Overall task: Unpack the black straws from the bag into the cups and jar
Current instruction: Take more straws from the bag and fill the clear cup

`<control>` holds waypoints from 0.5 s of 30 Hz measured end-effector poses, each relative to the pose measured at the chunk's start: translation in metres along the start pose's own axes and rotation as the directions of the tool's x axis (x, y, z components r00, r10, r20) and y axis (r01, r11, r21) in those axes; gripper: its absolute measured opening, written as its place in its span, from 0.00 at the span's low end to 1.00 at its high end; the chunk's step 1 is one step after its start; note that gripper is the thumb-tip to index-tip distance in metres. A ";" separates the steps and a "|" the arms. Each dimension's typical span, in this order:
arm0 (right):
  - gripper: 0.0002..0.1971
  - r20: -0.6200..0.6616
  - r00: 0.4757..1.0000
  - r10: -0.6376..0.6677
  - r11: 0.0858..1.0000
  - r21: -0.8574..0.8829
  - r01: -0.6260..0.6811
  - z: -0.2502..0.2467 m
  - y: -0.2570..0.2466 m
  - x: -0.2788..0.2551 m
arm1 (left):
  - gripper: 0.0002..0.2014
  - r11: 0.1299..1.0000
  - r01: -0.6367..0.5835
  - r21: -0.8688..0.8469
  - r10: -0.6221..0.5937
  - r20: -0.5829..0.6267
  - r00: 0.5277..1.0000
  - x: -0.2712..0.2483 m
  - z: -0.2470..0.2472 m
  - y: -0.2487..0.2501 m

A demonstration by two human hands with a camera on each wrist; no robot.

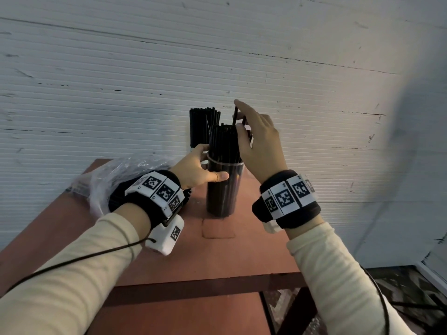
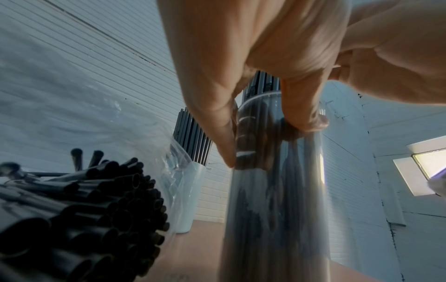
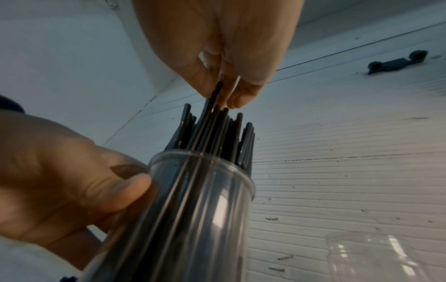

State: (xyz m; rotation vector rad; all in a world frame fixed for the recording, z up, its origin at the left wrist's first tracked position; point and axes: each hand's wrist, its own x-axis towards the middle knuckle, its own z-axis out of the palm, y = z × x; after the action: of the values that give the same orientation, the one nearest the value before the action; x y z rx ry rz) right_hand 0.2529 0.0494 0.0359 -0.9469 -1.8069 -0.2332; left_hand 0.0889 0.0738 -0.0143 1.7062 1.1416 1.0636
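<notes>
A tall clear cup [image 1: 223,189] [image 2: 277,190] [image 3: 193,219] packed with black straws [image 1: 223,141] stands on the red-brown table [image 1: 254,250]. My left hand [image 1: 200,168] [image 2: 253,95] grips the cup near its rim, thumb in front. Above the cup, my right hand [image 1: 251,136] [image 3: 224,80] pinches a black straw [image 1: 234,116] [image 3: 213,97] that sticks up out of the bunch. A second cup [image 1: 203,126] [image 2: 190,183] full of straws stands behind, by the wall. The clear bag [image 1: 116,184] [image 2: 144,190] with several straws [image 2: 84,219] lies to the left.
A white ribbed wall [image 1: 121,81] rises right behind the table. An empty clear jar [image 3: 376,257] shows at the lower right of the right wrist view. The table's front edge [image 1: 205,281] is near my forearms, with patterned floor [image 1: 411,298] to its right.
</notes>
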 end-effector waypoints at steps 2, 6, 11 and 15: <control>0.21 0.002 1.000 0.003 1.000 -0.009 -0.003 0.000 0.003 0.002 | 0.38 1.000 0.002 0.010 -0.002 0.004 1.000 0.000 -0.001 0.000; 0.24 0.029 0.999 0.025 0.999 -0.040 -0.024 -0.003 0.007 -0.001 | 0.37 1.000 0.002 -0.002 -0.002 -0.009 1.000 -0.001 0.001 0.001; 0.19 -0.044 0.997 0.071 0.997 0.018 -0.070 -0.006 0.002 -0.008 | 0.38 1.000 0.006 0.005 -0.005 -0.009 1.000 0.000 0.000 0.000; 0.12 -0.004 0.999 0.040 0.999 0.025 -0.040 -0.005 0.001 -0.005 | 0.39 1.000 0.014 0.020 -0.013 -0.005 1.000 -0.001 -0.001 0.000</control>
State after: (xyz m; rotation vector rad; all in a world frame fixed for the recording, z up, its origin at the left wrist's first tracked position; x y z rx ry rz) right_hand 0.2581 0.0448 0.0341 -0.9634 -1.7808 -0.1872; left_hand 0.0881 0.0731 -0.0144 1.7099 1.1688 1.0519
